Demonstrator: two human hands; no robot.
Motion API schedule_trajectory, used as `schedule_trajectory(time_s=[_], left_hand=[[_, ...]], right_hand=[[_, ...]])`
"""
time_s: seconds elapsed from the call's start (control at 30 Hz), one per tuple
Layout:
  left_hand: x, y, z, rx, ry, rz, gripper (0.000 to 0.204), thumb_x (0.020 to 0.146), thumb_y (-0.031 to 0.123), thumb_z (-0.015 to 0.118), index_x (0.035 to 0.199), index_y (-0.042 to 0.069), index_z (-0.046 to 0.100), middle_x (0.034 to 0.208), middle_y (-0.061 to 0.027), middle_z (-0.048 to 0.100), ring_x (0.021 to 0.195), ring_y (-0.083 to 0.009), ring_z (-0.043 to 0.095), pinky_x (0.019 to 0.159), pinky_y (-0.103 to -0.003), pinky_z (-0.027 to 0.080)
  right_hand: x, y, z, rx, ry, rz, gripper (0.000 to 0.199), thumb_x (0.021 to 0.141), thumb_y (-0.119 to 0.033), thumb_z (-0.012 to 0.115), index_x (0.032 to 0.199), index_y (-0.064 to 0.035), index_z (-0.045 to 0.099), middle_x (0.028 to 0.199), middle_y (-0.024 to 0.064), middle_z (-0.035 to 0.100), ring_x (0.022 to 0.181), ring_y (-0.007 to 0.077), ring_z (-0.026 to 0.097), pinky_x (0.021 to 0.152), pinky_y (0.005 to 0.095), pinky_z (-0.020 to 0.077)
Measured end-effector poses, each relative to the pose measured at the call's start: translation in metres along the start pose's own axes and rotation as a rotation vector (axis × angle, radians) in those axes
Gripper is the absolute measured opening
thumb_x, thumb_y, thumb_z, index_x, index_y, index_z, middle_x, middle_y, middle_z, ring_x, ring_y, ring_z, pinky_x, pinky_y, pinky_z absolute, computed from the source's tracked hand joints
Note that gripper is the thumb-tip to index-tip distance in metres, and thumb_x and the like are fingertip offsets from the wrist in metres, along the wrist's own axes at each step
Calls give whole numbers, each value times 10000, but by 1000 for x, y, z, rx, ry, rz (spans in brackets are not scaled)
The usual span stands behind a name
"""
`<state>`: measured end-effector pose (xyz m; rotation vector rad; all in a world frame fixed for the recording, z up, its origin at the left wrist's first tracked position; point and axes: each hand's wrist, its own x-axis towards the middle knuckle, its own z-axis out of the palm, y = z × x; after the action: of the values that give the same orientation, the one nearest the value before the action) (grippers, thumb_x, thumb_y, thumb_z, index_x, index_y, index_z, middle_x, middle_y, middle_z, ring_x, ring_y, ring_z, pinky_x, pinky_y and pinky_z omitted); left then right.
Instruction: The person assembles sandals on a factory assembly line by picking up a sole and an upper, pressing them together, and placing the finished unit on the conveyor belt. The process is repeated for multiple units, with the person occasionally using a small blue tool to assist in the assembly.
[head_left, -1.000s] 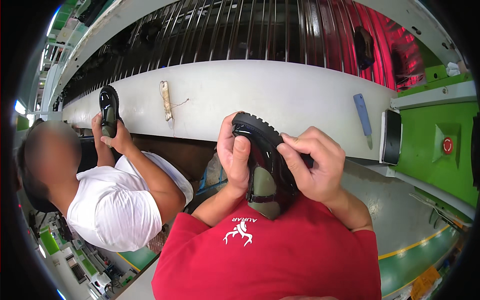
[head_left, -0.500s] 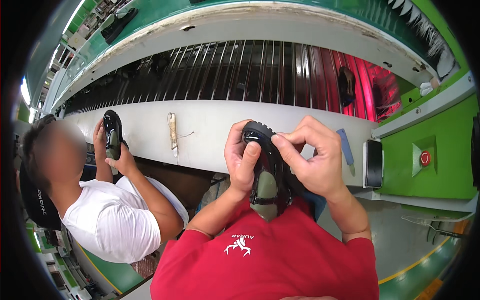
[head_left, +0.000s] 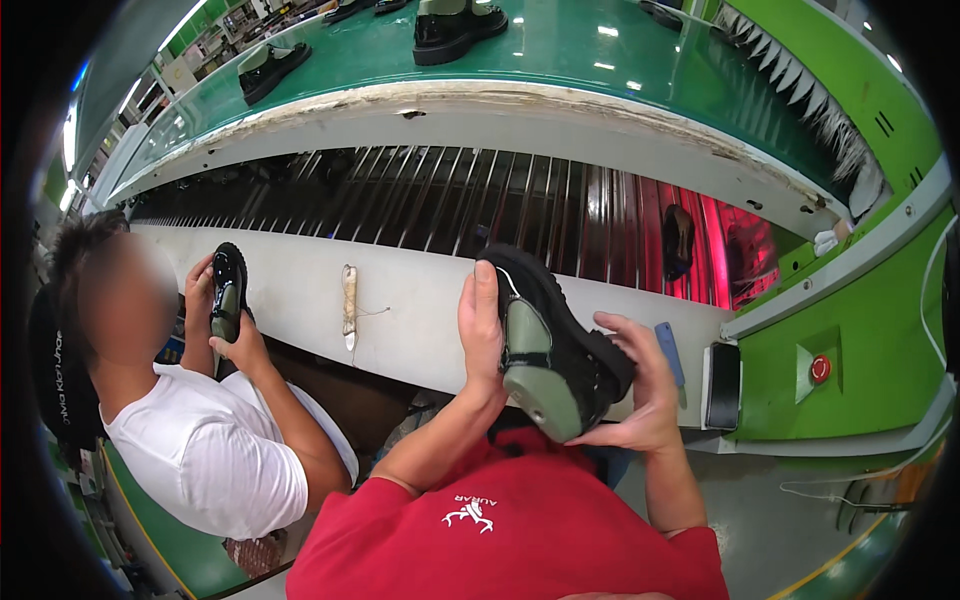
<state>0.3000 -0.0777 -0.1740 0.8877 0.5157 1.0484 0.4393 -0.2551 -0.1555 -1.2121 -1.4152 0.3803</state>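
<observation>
A black shoe with a thick ridged sole is held tilted in front of my chest, its toe away from me. A grey-green shoe last fills it and shows through the opening. My left hand grips the shoe along its left side near the toe, thumb pointing up. Around the heel end is my right hand, fingers by the sole and thumb under the last. The sole's underside is mostly turned away from view.
On the white ledge lie a wrapped-handle tool, a blue-handled tool and a dark phone-like slab. Beyond run metal rollers and a green belt carrying shoes. At left a co-worker holds another shoe.
The shoe has turned and tipped, showing more of its side and heel. My right hand has moved from the toe to the heel. The view has tilted up, revealing more belt.
</observation>
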Motion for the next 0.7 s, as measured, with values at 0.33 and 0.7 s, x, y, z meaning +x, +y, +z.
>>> schedule_trajectory(time_s=[0.33, 0.7], left_hand=[[-16, -2, -16, 746, -454, 463, 1178, 777, 315, 1047, 1691, 14, 367, 1644, -244, 517, 1537, -394, 531, 1243, -515, 462], [46, 52, -3, 1190, -686, 479, 635, 912, 406, 944, 1305, -35, 711, 973, -231, 800, 884, -362, 813, 776, -424, 624]], right_hand=[[42, 45, -15, 48, 163, 294, 986, 852, -301, 994, 1662, -49, 491, 1323, 163, 757, 1213, 232, 738, 1103, 408, 550], [80, 87, 18, 432, 286, 270, 650, 1224, -548, 292, 1320, -31, 675, 1144, 61, 703, 1066, 133, 654, 1005, 308, 514]])
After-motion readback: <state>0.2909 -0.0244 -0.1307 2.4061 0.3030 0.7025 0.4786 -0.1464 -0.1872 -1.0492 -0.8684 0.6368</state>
